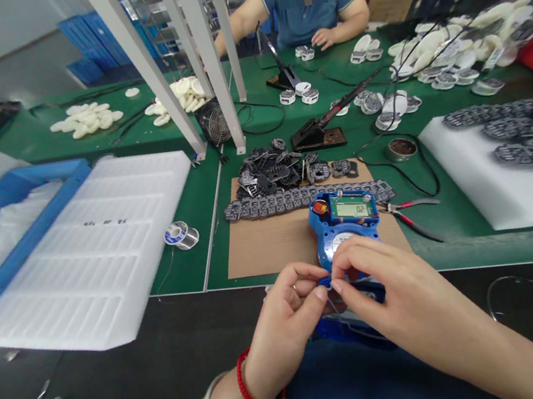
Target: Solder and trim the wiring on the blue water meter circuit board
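Note:
My left hand (286, 321) and my right hand (387, 291) meet at the near edge of the green table (176, 240), fingertips pinched together on something small that I cannot make out. Right behind them lies a blue meter (343, 221) with a lit digital display and a red button; its lower end is hidden by my fingers. A row of small dark circuit boards (287, 201) lies on a brown cardboard mat (273, 242) beyond the meter. My left wrist wears a red cord and a silver bangle.
Red-handled pliers (412, 210) lie right of the meter, a soldering iron stand (317, 134) behind the boards, a solder spool (181, 234) to the left. White foam sheets (93, 254) and a blue bin (12, 226) fill the left. A person in blue works across the table.

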Tool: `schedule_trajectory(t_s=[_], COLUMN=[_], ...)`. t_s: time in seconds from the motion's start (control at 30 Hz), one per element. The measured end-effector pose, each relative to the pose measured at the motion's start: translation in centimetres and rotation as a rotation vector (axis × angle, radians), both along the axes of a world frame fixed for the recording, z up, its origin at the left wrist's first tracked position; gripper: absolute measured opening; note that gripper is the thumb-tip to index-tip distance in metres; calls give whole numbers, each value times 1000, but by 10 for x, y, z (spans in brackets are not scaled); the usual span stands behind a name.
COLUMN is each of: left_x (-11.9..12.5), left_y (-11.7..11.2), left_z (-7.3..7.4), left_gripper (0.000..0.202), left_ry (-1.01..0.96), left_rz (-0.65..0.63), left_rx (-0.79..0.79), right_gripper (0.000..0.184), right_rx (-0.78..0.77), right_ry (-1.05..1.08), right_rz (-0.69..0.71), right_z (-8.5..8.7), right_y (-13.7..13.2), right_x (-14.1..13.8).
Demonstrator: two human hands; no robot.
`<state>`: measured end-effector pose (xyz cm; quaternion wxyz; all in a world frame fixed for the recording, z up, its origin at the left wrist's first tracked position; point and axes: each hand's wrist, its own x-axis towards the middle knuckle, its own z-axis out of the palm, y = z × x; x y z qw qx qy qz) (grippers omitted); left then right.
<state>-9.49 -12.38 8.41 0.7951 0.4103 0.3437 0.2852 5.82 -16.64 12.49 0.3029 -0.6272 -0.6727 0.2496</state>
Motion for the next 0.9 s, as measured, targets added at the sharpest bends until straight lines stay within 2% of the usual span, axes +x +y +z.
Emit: schedule_trajectory(t_s=[0.27, 0.43, 0.9], left_x=[-1, 1, 2], left_y=[0, 0, -2], left_z=[1, -2, 4], left_gripper=[18, 26, 10], left_ry=[43, 64, 171], left_rz=[-27, -77, -57], left_rx=[53, 44, 132], right_gripper=[15, 16, 14], right_rx=[-6, 15, 0], right_ry=[-21, -11, -7], right_rz=[-20, -22, -5], right_z=[-2, -5, -8], right_y=[-2, -4, -3], right_x=[0, -1, -2])
